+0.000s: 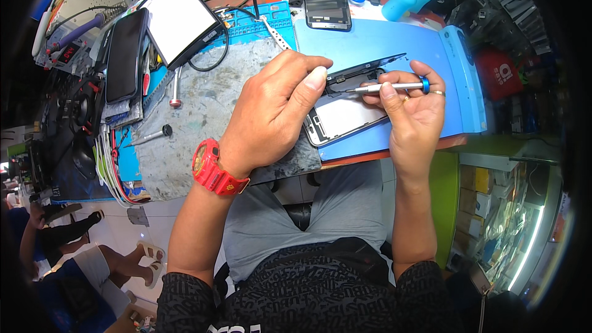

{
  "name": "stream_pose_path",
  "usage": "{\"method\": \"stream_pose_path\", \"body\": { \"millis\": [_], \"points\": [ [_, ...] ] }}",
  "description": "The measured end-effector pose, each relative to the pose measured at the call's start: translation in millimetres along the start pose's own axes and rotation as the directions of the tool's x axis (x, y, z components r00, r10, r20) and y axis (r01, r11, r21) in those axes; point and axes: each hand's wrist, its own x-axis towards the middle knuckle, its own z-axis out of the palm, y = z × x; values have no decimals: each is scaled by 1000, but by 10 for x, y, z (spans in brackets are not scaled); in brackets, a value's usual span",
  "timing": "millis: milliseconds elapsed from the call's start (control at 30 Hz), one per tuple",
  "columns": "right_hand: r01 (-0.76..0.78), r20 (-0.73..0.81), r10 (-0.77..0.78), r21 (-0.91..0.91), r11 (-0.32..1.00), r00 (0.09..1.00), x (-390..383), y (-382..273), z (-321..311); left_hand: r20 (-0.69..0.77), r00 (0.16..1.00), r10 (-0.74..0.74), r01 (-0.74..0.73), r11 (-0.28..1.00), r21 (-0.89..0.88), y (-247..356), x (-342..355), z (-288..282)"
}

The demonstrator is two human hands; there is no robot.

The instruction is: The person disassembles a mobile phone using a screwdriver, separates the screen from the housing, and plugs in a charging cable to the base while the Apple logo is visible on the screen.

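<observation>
Cluttered workbench [394,151] with blue mat [394,43], grey pad [203,111]

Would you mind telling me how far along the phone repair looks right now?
Done: the opened phone lies on the blue mat with its dark cover lifted along the top edge. In hand: the left hand steadies the phone while the right hand holds a small screwdriver with its tip in the upper end. Left: the phone is not yet closed up.

light: bright, even, pretty daylighty | shadows: soft under the hands | glare: white screen [179,20] blown out | edges: heavy fisheye bend, black corners | focus: sharp centre, mushy rim
</observation>
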Motion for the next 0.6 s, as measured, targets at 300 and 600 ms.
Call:
{"method": "stream_pose_path", "body": {
  "millis": [300, 600],
  "points": [
    [-1, 15, 2, -39, 999, 1000, 0, 15, 8, -4, 1000, 8, -8, 1000, 0, -12, -8, 5],
    [13, 33, -12, -48, 999, 999, -1, 20, 4, -9, 1000, 22, -22, 1000, 6, -33, -9, 12]
  ]
}}
